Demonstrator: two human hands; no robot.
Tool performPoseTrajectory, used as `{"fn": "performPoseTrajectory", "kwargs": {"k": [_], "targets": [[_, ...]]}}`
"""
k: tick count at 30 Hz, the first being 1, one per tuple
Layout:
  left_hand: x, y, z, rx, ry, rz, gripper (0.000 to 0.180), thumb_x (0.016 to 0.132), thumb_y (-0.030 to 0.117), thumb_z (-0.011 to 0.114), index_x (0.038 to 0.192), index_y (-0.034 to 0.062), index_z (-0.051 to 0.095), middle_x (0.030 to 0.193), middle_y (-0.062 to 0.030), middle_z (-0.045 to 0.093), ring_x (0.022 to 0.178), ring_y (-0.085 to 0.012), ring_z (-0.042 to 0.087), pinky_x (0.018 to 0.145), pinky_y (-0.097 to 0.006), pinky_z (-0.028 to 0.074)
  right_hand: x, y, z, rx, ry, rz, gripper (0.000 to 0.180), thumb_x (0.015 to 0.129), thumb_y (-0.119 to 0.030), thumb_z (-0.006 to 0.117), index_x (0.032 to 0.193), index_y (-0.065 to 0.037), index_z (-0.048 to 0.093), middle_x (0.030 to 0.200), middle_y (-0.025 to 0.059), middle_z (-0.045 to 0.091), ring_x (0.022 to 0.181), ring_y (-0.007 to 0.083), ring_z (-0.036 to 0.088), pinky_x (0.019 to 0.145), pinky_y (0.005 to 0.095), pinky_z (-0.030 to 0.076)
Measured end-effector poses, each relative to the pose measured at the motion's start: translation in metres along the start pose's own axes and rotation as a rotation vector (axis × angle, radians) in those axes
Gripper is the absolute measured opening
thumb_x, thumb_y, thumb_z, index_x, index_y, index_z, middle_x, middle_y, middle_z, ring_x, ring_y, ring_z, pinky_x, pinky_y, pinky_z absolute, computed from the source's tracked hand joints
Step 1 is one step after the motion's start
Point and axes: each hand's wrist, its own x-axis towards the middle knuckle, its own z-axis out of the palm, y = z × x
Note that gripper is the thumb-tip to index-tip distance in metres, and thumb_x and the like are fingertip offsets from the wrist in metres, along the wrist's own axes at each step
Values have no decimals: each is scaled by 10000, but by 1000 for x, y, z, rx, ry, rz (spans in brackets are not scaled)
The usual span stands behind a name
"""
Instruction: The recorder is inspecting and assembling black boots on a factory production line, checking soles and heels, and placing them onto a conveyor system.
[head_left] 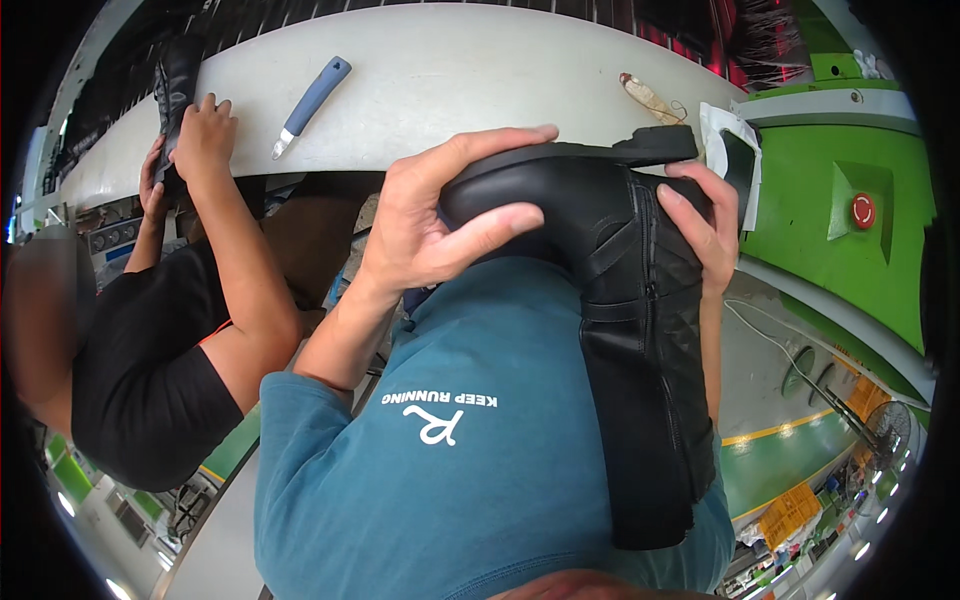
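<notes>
The person holds a tall black boot (620,300) up off the tabletop (450,70), sole turned away toward its near edge and the shaft hanging down against a teal shirt (470,460); the left hand (430,215) is wrapped over the toe, fingers (490,225) curled about the upper and the top finger stretched along the sole rim; the right hand (705,225) cups the heel end, its fingers closed against the leather beside the zip; both hands have hold of the boot and nothing else.

The risk I see is the weight of that long shaft; it dangles free, unsupported, and if either hand lets go to shift its hold, the boot could swing or twist out of the other one and drop into the lap or onto the floor. The left hand's hold looks like the weaker 1, since it spreads over smooth, rounded leather rather than clamping it.

A blue-handled knife (312,105) lies on the tabletop toward its far edge, well apart from the boot; a careless swing of the heel toward the tabletop could knock it. At the left end of the tabletop, a co-worker's 2 hands (195,140) work on another dark piece, near enough that a dropped boot or a wide elbow could jostle them.
</notes>
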Motion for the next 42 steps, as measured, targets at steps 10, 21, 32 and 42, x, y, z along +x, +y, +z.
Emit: {"fn": "performPoseTrajectory", "kwargs": {"k": [10, 21, 32, 42], "targets": [[-25, -35, 5, -224, 167, -106, 603, 877, 80, 936, 1429, -26, 717, 1381, -168, 781, 1239, -229, 754, 1105, -366, 579, 33, 0, 6, 14, -220, -6, 452, 847, -22, 812, 1298, -49, 826, 1416, 147, 686, 1324, 269, 659, 1160, 384, 522], [-66, -39, -13, -250, -66, -126, 1072, 855, 17, 929, 1746, 36, 333, 1708, -197, 497, 1525, -277, 550, 1245, -429, 483, 31, 47, 7, 540, -275, 772, 558, 986, -267, 860, 1421, -7, 627, 949, -3, 693, 705, 70, 615, 580, 241, 503], [-48, -87, 1, 340, 204, 125, 664, 769, 210, 990, 1364, 13, 773, 1348, -140, 808, 1389, -327, 703, 1316, -569, 373, 79, 49, 34, -32, -348, 382, 486, 1005, -455, 827, 1285, -60, 781, 1169, 104, 807, 1064, 230, 764, 967, 367, 588], [-48, -103, 1, 325, 244, 254, 702, 763, 229, 997, 1401, 45, 769, 1382, -144, 787, 1316, -328, 741, 1181, -461, 558, 38, -7, 82, -112, -414, -364, 540, 754, -59, 940, 1272, 0, 799, 1269, 172, 814, 1259, 385, 765, 1116, 535, 598]]}}
